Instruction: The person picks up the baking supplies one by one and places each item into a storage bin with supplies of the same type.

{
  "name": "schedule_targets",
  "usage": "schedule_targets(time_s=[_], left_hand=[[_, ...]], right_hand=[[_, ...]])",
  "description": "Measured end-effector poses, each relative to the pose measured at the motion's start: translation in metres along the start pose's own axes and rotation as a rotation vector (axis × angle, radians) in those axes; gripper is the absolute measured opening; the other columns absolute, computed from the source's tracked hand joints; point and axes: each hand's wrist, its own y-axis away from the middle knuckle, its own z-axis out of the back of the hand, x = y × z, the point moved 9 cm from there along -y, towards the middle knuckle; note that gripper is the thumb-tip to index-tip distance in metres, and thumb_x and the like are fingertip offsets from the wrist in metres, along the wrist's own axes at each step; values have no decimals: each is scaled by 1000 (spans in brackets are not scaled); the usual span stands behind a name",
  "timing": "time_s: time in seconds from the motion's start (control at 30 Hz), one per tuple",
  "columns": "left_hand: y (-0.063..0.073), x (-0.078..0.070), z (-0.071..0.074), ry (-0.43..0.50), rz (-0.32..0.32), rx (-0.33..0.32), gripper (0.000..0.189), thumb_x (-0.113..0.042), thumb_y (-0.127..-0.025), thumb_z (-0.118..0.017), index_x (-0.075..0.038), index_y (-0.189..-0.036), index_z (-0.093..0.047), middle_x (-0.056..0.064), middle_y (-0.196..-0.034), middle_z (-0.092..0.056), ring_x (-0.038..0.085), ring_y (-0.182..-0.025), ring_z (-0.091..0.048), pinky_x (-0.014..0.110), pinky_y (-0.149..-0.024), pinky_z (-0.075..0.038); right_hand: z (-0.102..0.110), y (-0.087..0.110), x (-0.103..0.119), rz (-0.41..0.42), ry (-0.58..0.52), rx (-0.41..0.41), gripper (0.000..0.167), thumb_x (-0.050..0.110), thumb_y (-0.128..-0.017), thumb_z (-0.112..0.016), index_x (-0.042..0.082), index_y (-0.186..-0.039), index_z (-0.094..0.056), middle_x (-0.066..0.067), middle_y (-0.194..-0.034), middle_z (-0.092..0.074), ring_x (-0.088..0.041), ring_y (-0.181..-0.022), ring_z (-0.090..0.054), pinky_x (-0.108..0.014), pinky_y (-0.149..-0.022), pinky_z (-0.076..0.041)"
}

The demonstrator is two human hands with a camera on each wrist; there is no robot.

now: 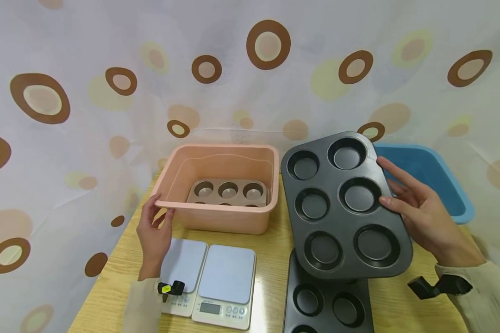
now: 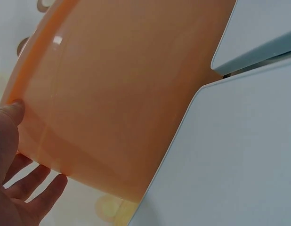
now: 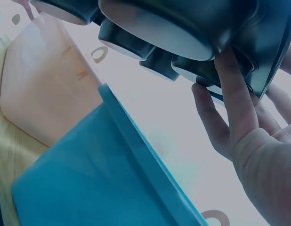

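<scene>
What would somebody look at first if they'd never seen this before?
Probably the big dark muffin pan, held up by the right fingers at centre-right in the head view. Next might come the peach tub left of it, with a smaller muffin pan inside, and the bright blue tub at the far right.
</scene>
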Motion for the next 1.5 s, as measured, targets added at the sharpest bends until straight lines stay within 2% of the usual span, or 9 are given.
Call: schedule_targets(time_s=[0.27, 0.4, 0.6, 0.73, 0.9, 1.17, 1.27, 1.4, 1.5], left_hand=[[0, 1, 1, 6, 2, -7, 53, -8, -104, -74, -16, -154, -60, 9, -161, -60, 37, -139, -66, 23, -104, -58], [0, 2, 0, 2, 0, -1, 53, -8, -104, -74, -16, -154, -60, 9, -162, -59, 38, -140, -65, 29, -106, -58], [0, 2, -4, 12, -1, 8, 53, -8, -104, -74, -15, -155, -59, 11, -162, -59, 38, -140, -66, 27, -105, -57], [1, 3, -4, 9, 9, 3, 54, -7, -104, -74, -16, -155, -60, 9, -161, -60, 20, -134, -67, 20, -103, -57], [1, 3, -2, -2, 12, -8, 54, -6, -104, -73, -16, -155, -59, 9, -160, -60, -7, -126, -61, 21, -103, -57], [2, 2, 0, -6, 8, -20, 53, -6, -104, -73, -15, -155, -59, 8, -160, -60, -10, -126, -59, 17, -103, -56], [2, 2, 0, -4, 2, -23, 53, -5, -104, -73, -14, -155, -59, 9, -160, -60, -10, -126, -59, 16, -103, -55], [1, 1, -2, 8, 3, -20, 53, -4, -104, -72, -14, -155, -59, 10, -160, -61, -10, -125, -59, 14, -102, -55], [2, 1, -2, 16, 6, -17, 53, -4, -104, -72, -14, -154, -59, 10, -159, -61, -10, -124, -60, 13, -102, -55]], right_hand=[[-10, -35, -7, -87, 6, -9, 73, -15, -110, -38, 16, -176, -24, 2, -163, -60, -11, -138, -68, -26, -98, -64], [-12, -51, -13, -137, 27, -34, 71, -9, -112, -43, 21, -175, -29, 7, -162, -60, -7, -138, -66, -25, -99, -63], [-16, -74, -26, -200, 38, -32, 67, -2, -114, -47, 23, -174, -32, 8, -159, -62, -10, -136, -68, -27, -99, -63], [-19, -85, -37, -221, 46, -12, 66, 2, -115, -49, 22, -174, -30, 7, -159, -60, -11, -136, -69, -27, -101, -63], [-21, -102, -47, -267, 65, -17, 66, 8, -115, -54, 25, -174, -31, 6, -162, -55, -11, -134, -70, -28, -99, -63], [-25, -137, -62, -321, 88, -93, 64, 18, -112, -63, 28, -171, -39, 4, -148, -69, -12, -118, -77, -27, -93, -65], [-28, -150, -65, -331, 108, -113, 62, 19, -112, -64, 30, -169, -43, -1, -154, -67, -12, -117, -77, -27, -93, -65], [-32, -165, -67, -339, 125, -107, 62, 18, -112, -62, 31, -170, -42, -6, -174, -45, -8, -128, -72, -24, -98, -62], [-36, -176, -67, -343, 143, -96, 62, 17, -113, -60, 30, -170, -41, -7, -178, -38, -8, -136, -67, -23, -101, -61]])
